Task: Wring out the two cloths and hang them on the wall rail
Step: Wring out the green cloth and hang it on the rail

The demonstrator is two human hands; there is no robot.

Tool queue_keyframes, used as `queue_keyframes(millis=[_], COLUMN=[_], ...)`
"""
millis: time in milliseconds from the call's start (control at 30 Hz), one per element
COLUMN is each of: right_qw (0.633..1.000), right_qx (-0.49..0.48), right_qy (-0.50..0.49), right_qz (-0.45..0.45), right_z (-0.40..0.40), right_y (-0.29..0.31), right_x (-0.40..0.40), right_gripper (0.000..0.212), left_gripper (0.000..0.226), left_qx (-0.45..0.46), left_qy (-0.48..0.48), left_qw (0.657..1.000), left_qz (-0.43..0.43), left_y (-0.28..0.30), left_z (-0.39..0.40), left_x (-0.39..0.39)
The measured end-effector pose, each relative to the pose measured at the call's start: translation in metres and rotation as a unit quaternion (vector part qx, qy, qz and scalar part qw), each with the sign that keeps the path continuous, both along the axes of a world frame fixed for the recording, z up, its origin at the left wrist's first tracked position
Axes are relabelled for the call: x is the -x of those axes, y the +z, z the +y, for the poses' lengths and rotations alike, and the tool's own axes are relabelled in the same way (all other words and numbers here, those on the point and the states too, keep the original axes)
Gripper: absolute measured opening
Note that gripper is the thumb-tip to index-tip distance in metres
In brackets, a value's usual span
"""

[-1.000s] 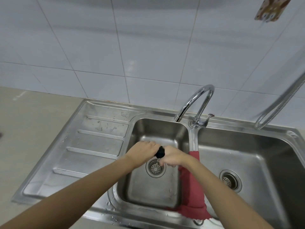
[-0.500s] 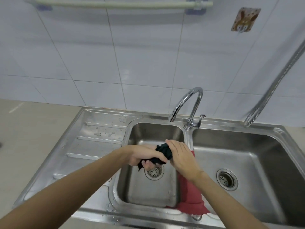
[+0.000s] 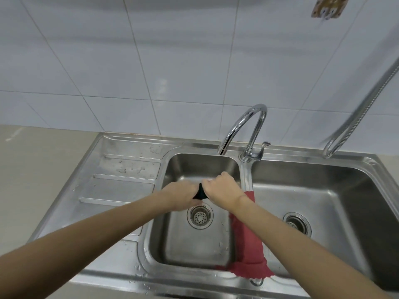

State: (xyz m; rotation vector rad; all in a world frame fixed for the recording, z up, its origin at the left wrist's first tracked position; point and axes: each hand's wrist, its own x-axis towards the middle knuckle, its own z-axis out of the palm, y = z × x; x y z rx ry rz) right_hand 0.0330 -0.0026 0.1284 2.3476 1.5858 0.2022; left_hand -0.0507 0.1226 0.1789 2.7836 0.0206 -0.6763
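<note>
Over the left basin of the steel sink [image 3: 133, 225], my left hand [image 3: 180, 196] and my right hand [image 3: 222, 190] are fisted side by side on a dark cloth [image 3: 199, 192]. Only a short twisted piece of it shows between them, just above the drain [image 3: 199, 216]. A red cloth [image 3: 248, 249] lies draped over the divider between the two basins, partly under my right forearm. The wall rail is out of view.
A chrome faucet [image 3: 248, 126] arches over the left basin's back edge. A metal hose [image 3: 362, 111] hangs at the right. A ribbed, wet drainboard [image 3: 121, 182] is at the left. A small patterned hook plate [image 3: 327, 6] sticks to the tiled wall.
The view has tilted down, so the wall rail seen half a second ago is gone. My hands have closed tight together on the dark cloth, hiding most of it.
</note>
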Motion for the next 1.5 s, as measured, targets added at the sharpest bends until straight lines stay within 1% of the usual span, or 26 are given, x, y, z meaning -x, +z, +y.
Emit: queue_keyframes(millis=[33, 133, 233, 300, 367, 433, 467, 567, 667, 767, 800, 833, 867, 900, 967, 1033, 1067, 1100, 1133, 1167, 1200, 1233, 1300, 1367, 1433, 1500], right_qw=[1.000, 0.991, 0.965, 0.916, 0.838, 0.770, 0.748, 0.696, 0.634, 0.563, 0.548, 0.540, 0.545, 0.563, 0.632, 0.702, 0.713, 0.707, 0.692, 0.679, 0.670, 0.661, 0.640, 0.627, 0.623, 0.634], right_qx=[0.018, 0.043, 0.094, 0.156, 0.176, 0.174, 0.177, 0.186, 0.182, 0.142, 0.123, 0.105, 0.087, 0.070, 0.028, -0.009, -0.017, -0.024, -0.035, -0.056, -0.088, -0.130, -0.198, -0.254, -0.312, -0.345], right_qy=[-0.013, -0.076, -0.108, -0.141, -0.194, -0.232, -0.246, -0.275, -0.301, -0.315, -0.316, -0.316, -0.317, -0.323, -0.323, -0.305, -0.300, -0.294, -0.291, -0.292, -0.298, -0.298, -0.292, -0.285, -0.276, -0.276], right_qz=[0.022, 0.100, 0.220, 0.341, 0.478, 0.569, 0.591, 0.637, 0.689, 0.751, 0.764, 0.773, 0.771, 0.758, 0.704, 0.644, 0.634, 0.642, 0.659, 0.671, 0.674, 0.676, 0.683, 0.679, 0.662, 0.634], right_z=[0.005, 0.016, 0.019, 0.019, 0.017, 0.014, 0.011, 0.005, -0.001, -0.011, -0.015, -0.019, -0.022, -0.024, -0.026, -0.027, -0.029, -0.032, -0.035, -0.039, -0.042, -0.045, -0.049, -0.052, -0.054, -0.054], right_y=[-0.001, -0.010, -0.016, -0.017, -0.023, -0.025, -0.025, -0.020, -0.022, -0.026, -0.028, -0.028, -0.029, -0.029, -0.030, -0.030, -0.031, -0.029, -0.028, -0.026, -0.023, -0.019, -0.013, -0.008, -0.002, 0.006], right_x=[0.001, 0.001, -0.011, -0.023, -0.033, -0.038, -0.041, -0.045, -0.047, -0.044, -0.042, -0.039, -0.035, -0.031, -0.022, -0.017, -0.015, -0.013, -0.012, -0.011, -0.010, -0.008, -0.004, 0.001, 0.005, 0.008], right_gripper=[0.007, 0.016, 0.014, 0.008, 0.006, 0.022, 0.026, 0.028, 0.031, 0.033, 0.033, 0.032, 0.032, 0.031, 0.029, 0.028, 0.024, 0.015, 0.022, 0.040, 0.049, 0.046, 0.026, 0.018, 0.014, 0.009], left_gripper=[0.031, 0.036, 0.043, 0.042, 0.039, 0.039, 0.038, 0.029, 0.032, 0.031, 0.033, 0.035, 0.036, 0.035, 0.022, 0.020, 0.023, 0.026, 0.028, 0.031, 0.035, 0.039, 0.046, 0.051, 0.049, 0.041], left_qx=[-0.030, -0.107, -0.167, -0.173, -0.174, -0.170, -0.169, -0.184, -0.183, -0.162, -0.160, -0.161, -0.160, -0.160, -0.146, -0.118, -0.093, -0.063, -0.029, 0.012, 0.058, 0.107, 0.203, 0.293, 0.358, 0.388], left_qy=[-0.006, -0.047, -0.113, -0.136, -0.148, -0.157, -0.155, -0.166, -0.161, -0.148, -0.143, -0.133, -0.118, -0.098, -0.039, -0.001, 0.020, 0.046, 0.073, 0.098, 0.118, 0.133, 0.148, 0.156, 0.168, 0.171], left_qw=[0.999, 0.990, 0.974, 0.969, 0.965, 0.962, 0.961, 0.951, 0.946, 0.951, 0.952, 0.951, 0.954, 0.956, 0.967, 0.978, 0.983, 0.988, 0.990, 0.991, 0.988, 0.984, 0.968, 0.943, 0.917, 0.905], left_qz=[-0.023, -0.072, -0.100, -0.115, -0.128, -0.143, -0.155, -0.186, -0.214, -0.218, -0.220, -0.228, -0.226, -0.225, -0.204, -0.171, -0.156, -0.134, -0.115, -0.095, -0.077, -0.057, -0.021, 0.014, 0.047, 0.043], left_y=[-0.003, -0.019, -0.045, -0.063, -0.077, -0.084, -0.087, -0.092, -0.105, -0.106, -0.107, -0.109, -0.110, -0.111, -0.107, -0.105, -0.102, -0.097, -0.093, -0.089, -0.086, -0.083, -0.073, -0.061, -0.052, -0.045], left_z=[0.002, 0.009, 0.013, 0.014, 0.014, 0.012, 0.011, 0.011, 0.011, 0.007, 0.006, 0.005, 0.002, -0.001, -0.009, -0.014, -0.015, -0.014, -0.011, -0.007, -0.003, 0.001, 0.006, 0.007, 0.007, 0.006], left_x=[-0.003, -0.011, -0.018, -0.021, -0.025, -0.027, -0.027, -0.025, -0.025, -0.024, -0.023, -0.022, -0.020, -0.018, -0.014, -0.013, -0.013, -0.012, -0.011, -0.010, -0.009, -0.008, -0.004, 0.003, 0.010, 0.017])
